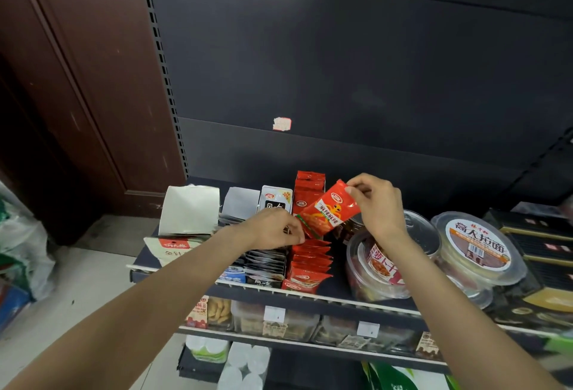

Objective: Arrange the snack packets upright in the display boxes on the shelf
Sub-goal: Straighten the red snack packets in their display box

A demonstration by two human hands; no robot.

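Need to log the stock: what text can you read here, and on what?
"高大拉面": lid of the right tub.
"麻辣": red packet held in both hands; further characters unclear.
"30%": yellow corner of the white packet.
Large red characters on the left tub: partly hidden by the arm.
Shelf price tags, wall sticker, lower-shelf labels: too small or blurred.

Clear lidded tubs (477,253), brown door (62,95)
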